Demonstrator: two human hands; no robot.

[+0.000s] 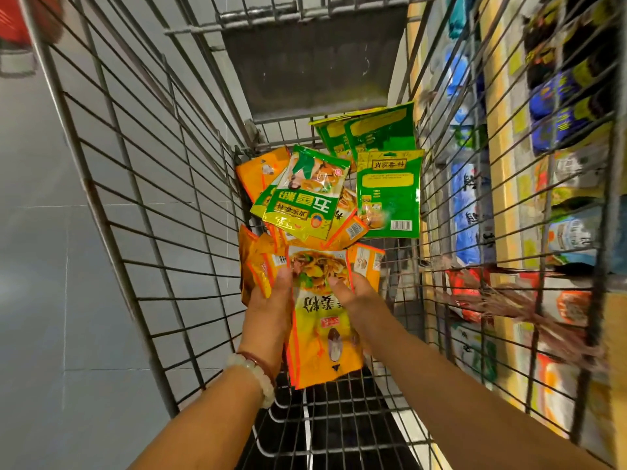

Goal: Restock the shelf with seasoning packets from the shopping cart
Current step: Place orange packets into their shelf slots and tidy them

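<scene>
Both forearms reached down into the shopping cart (142, 212), a bead bracelet (258, 374) on the left wrist. Left hand (268, 303) and right hand (353, 293) both gripped a stack of orange packets (322, 334), thumbs on top, fingers curled under and clamped on the stack edges. Stack sat near the middle of the cart, lifted off the wire floor as far as I could tell.

Judgement: square the stack before lifting, keep thumbs pressed down so the glossy packets don't fan or slide, clear the cart's right wall on the way to the shelf (502, 184).

Packets looked flat, shiny, orange with a food photo and red border. More orange ones lay loose just left; green packets (305, 195) farther in, one back-side-up (388, 195) at far right. Shelf stock was blurred.
</scene>
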